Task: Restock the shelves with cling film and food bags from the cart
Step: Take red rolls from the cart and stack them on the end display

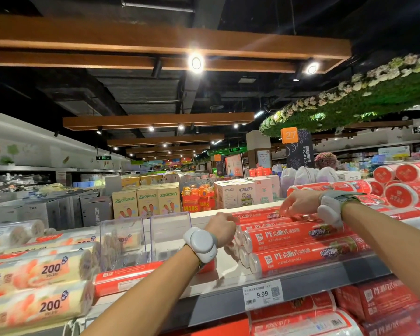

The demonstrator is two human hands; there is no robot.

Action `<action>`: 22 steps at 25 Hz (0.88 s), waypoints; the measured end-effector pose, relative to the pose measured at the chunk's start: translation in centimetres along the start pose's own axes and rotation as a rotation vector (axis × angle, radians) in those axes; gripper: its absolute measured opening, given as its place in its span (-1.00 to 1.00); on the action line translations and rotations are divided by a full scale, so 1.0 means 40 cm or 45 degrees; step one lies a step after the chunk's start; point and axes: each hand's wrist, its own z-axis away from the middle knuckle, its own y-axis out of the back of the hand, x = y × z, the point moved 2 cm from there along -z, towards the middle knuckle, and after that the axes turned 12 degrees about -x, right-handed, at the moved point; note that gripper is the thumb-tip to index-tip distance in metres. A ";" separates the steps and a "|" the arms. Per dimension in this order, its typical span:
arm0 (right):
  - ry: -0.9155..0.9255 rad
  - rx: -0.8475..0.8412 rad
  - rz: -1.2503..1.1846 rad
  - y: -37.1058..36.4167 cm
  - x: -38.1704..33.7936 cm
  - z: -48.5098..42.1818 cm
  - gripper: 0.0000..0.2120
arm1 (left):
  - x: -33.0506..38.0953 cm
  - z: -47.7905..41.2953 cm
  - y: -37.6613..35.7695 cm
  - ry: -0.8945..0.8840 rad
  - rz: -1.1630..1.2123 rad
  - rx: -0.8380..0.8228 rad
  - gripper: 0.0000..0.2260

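Note:
Several red cling film rolls [301, 253] lie stacked lengthwise on the top shelf [325, 278]. At the back of the stack lies one more red roll [257, 215]. My left hand [222, 229] is curled round its left end. My right hand [298, 202] reaches over the stack, and its bent fingers pinch the same roll from above. Another red roll [126, 277] lies alone on the shelf under my left forearm. Yellow food bag rolls [41, 270] marked 200 fill the shelf's left part. The cart is out of view.
Clear plastic dividers [121, 236] stand between the food bags and the cling film. A 9.99 price tag [262, 293] hangs on the shelf edge. More red packs [374, 301] fill the shelf below, and red-and-white rolls [403, 187] pile up at the right. Boxed goods stand beyond.

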 end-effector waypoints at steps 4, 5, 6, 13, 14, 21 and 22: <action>0.081 0.087 -0.040 0.024 -0.035 -0.026 -0.72 | 0.002 -0.071 0.050 0.099 -0.332 0.199 -0.59; 0.088 0.087 -0.026 0.027 -0.048 -0.036 -0.71 | -0.005 -0.095 0.053 0.159 -0.416 0.188 -0.58; 0.090 0.080 -0.014 0.031 -0.060 -0.045 -0.70 | -0.013 -0.125 0.053 0.231 -0.506 0.163 -0.57; 0.099 -0.013 0.032 0.014 -0.072 -0.076 -0.70 | -0.082 -0.264 0.043 0.340 -0.694 -0.013 -0.42; 0.091 -0.027 0.011 0.006 -0.063 -0.080 -0.72 | -0.087 -0.277 0.045 0.359 -0.742 0.012 -0.45; 0.075 -0.020 -0.051 -0.024 -0.008 -0.108 -0.75 | -0.074 -0.291 0.041 0.293 -0.708 0.004 -0.67; 0.080 -0.011 -0.054 -0.024 -0.005 -0.109 -0.76 | -0.072 -0.287 0.039 0.249 -0.625 0.035 -0.68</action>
